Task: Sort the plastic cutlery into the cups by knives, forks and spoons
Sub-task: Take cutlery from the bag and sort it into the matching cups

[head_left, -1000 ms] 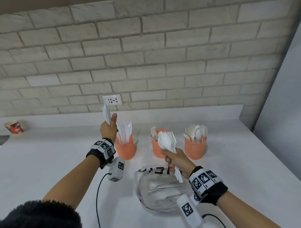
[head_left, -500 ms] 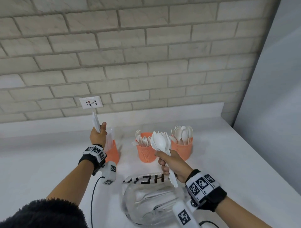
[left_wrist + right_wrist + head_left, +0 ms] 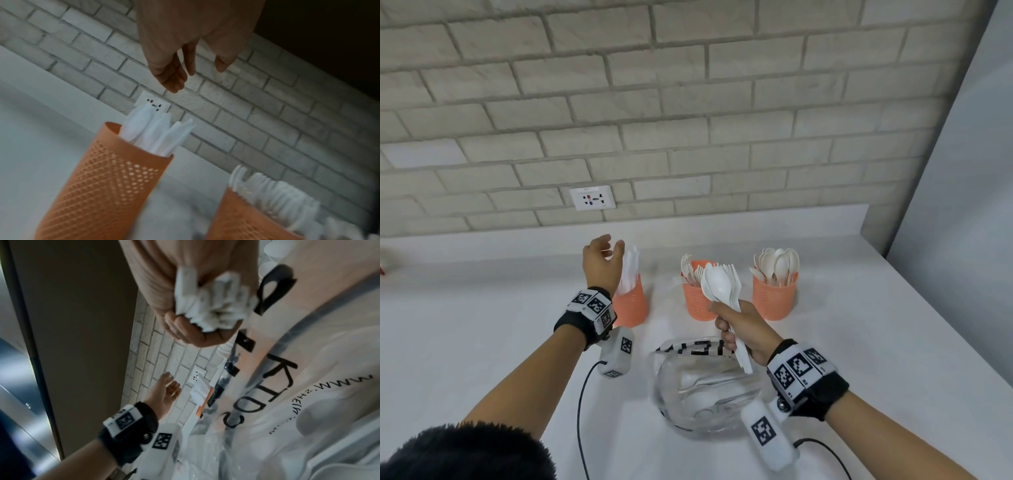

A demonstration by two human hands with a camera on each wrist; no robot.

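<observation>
Three orange mesh cups stand in a row on the white counter (image 3: 859,325) near the brick wall: the left cup (image 3: 630,305) holds knives (image 3: 629,270), the middle cup (image 3: 697,301) holds forks (image 3: 690,270), and the right cup (image 3: 774,296) holds spoons (image 3: 777,263). A mixed bundle of cutlery (image 3: 722,289), with a spoon at the front and fork tines behind, is gripped by the right hand (image 3: 743,325), whose fingers curl tightly round the handles, in front of the middle cup. The left hand (image 3: 599,262) hovers just above the left cup with its fingers loosely spread and nothing in them. Below the right hand lies a clear plastic bag (image 3: 705,397) with black lettering, with more white cutlery inside. A wall socket (image 3: 592,198) sits on the brick wall above the counter.
</observation>
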